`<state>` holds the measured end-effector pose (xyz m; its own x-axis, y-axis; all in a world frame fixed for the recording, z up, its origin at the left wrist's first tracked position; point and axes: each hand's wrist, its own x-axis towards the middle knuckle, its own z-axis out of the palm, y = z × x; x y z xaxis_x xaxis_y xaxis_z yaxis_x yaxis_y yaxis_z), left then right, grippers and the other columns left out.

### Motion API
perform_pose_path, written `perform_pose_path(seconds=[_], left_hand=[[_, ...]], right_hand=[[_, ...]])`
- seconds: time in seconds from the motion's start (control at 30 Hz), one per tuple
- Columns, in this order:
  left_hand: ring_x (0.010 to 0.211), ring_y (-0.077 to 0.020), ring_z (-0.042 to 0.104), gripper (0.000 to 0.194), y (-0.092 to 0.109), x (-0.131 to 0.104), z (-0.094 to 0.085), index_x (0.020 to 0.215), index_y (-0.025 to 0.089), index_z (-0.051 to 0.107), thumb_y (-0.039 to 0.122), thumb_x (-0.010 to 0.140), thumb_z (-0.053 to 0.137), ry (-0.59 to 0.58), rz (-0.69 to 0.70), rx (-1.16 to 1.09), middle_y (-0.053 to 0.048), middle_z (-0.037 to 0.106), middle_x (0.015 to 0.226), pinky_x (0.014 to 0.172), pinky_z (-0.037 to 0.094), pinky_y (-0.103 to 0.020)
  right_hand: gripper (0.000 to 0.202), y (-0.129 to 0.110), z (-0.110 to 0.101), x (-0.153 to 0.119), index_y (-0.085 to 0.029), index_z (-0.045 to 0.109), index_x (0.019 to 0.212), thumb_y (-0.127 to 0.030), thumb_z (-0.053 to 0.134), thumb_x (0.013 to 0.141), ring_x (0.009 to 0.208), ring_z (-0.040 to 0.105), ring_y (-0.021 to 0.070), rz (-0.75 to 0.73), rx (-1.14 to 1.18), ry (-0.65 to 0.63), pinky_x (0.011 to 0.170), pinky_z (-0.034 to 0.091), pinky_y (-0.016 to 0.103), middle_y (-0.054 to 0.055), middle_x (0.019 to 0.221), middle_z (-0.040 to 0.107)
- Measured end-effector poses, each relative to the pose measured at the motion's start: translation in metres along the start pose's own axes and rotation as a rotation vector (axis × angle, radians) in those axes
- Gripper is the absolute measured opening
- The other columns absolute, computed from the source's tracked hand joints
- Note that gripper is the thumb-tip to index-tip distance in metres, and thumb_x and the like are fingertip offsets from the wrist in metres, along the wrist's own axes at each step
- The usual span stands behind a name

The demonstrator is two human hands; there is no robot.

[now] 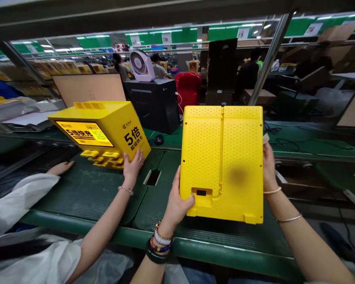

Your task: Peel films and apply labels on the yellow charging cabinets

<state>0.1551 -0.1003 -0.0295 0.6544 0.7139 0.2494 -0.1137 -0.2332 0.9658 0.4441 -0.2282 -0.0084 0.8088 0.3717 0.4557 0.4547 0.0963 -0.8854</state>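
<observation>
Between my hands is a yellow charging station (207, 150), its back towards me. That back panel has rows of small holes, a vertical groove and a recessed black power socket (201, 193) low on the left. My left hand (180, 201) grips the lower left side, thumb beside the socket recess. Against the right side is my right hand (269, 167), its fingers partly hidden behind the case. A small pale tab (265, 138) shows at its fingertips; I cannot tell what it is. The station is upright above the green conveyor mat.
To the left, a co-worker's hand (132, 167) touches another yellow station (106, 114) with a lit screen; their other hand (60, 168) rests on the mat (85, 193). Behind stand a black computer case (154, 104), a purple fan (142, 66) and a mouse (159, 139). Cables (296, 144) lie right.
</observation>
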Motion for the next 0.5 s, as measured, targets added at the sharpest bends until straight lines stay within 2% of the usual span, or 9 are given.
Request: perform_pose_path(seconds=[0.07,0.13,0.17,0.23,0.3,0.33,0.4,0.47,0.5], left_hand=[[0.149,-0.032,0.031,0.092,-0.003,0.0,0.003,0.156,0.026,0.017,0.035,0.079,0.067,0.002,0.007,0.021,-0.01,0.025,0.163,0.124,0.028,-0.052],[0.147,-0.0321,0.033,0.091,0.0,0.003,0.007,0.156,0.026,0.017,0.032,0.08,0.066,-0.016,0.01,-0.006,-0.01,0.026,0.163,0.123,0.032,-0.052],[0.147,-0.0319,0.034,0.091,0.002,0.005,0.008,0.156,0.026,0.016,0.031,0.08,0.066,-0.026,0.008,-0.025,-0.01,0.027,0.163,0.122,0.034,-0.052],[0.146,-0.0316,0.036,0.09,0.006,0.01,0.009,0.157,0.027,0.015,0.03,0.081,0.064,-0.041,-0.001,-0.044,-0.009,0.027,0.163,0.12,0.037,-0.051],[0.145,-0.0312,0.037,0.09,0.008,0.013,0.01,0.157,0.027,0.012,0.03,0.082,0.062,-0.051,-0.006,-0.04,-0.009,0.028,0.162,0.119,0.04,-0.05],[0.145,-0.031,0.038,0.091,0.008,0.014,0.011,0.157,0.027,0.011,0.03,0.082,0.062,-0.055,-0.007,-0.037,-0.009,0.028,0.162,0.118,0.041,-0.049],[0.145,-0.0302,0.039,0.091,0.008,0.016,0.012,0.157,0.026,0.01,0.03,0.082,0.061,-0.062,-0.001,-0.037,-0.009,0.029,0.162,0.117,0.043,-0.047],[0.143,-0.0293,0.041,0.09,0.008,0.016,0.013,0.157,0.026,0.01,0.03,0.082,0.06,-0.056,0.018,-0.013,-0.009,0.031,0.161,0.115,0.045,-0.046],[0.142,-0.0291,0.042,0.09,0.007,0.016,0.014,0.157,0.026,0.011,0.03,0.082,0.06,-0.04,0.029,0.024,-0.009,0.033,0.16,0.115,0.046,-0.046]], right_hand=[[0.036,-0.023,-0.019,-0.009,-0.021,0.061,0.118,-0.046,0.062,0.093,0.103,0.064,0.0239,-0.068,0.069,0.182,0.092,0.053,0.041,0.01,0.117,0.065],[0.022,-0.05,-0.038,-0.028,-0.019,0.066,0.096,-0.037,0.073,0.086,0.089,0.066,0.0215,-0.102,0.122,0.225,0.089,0.054,0.04,0.007,0.096,0.068],[0.02,-0.064,-0.047,-0.041,-0.019,0.067,0.093,-0.034,0.077,0.084,0.084,0.066,0.0203,-0.08,0.119,0.153,0.086,0.055,0.039,0.006,0.09,0.068],[0.016,-0.085,-0.058,-0.07,-0.021,0.072,0.094,-0.033,0.077,0.084,0.082,0.066,0.0193,0.005,0.01,-0.104,0.078,0.056,0.034,0.005,0.091,0.07],[0.013,-0.095,-0.064,-0.094,-0.025,0.075,0.095,-0.035,0.071,0.088,0.085,0.066,0.0197,0.035,-0.118,-0.325,0.074,0.056,0.031,0.004,0.095,0.071],[0.015,-0.096,-0.064,-0.104,-0.026,0.076,0.098,-0.036,0.068,0.09,0.089,0.065,0.0201,0.028,-0.161,-0.393,0.076,0.055,0.032,0.004,0.099,0.071],[0.022,-0.093,-0.061,-0.115,-0.027,0.073,0.109,-0.038,0.066,0.091,0.094,0.064,0.0207,0.029,-0.212,-0.427,0.081,0.054,0.033,0.005,0.107,0.07],[0.033,-0.089,-0.056,-0.118,-0.026,0.066,0.117,-0.041,0.069,0.088,0.09,0.064,0.0201,0.079,-0.246,-0.369,0.079,0.053,0.033,0.005,0.105,0.069],[0.034,-0.087,-0.052,-0.118,-0.024,0.064,0.115,-0.042,0.071,0.086,0.085,0.063,0.0195,0.104,-0.256,-0.335,0.075,0.053,0.031,0.005,0.1,0.069]])
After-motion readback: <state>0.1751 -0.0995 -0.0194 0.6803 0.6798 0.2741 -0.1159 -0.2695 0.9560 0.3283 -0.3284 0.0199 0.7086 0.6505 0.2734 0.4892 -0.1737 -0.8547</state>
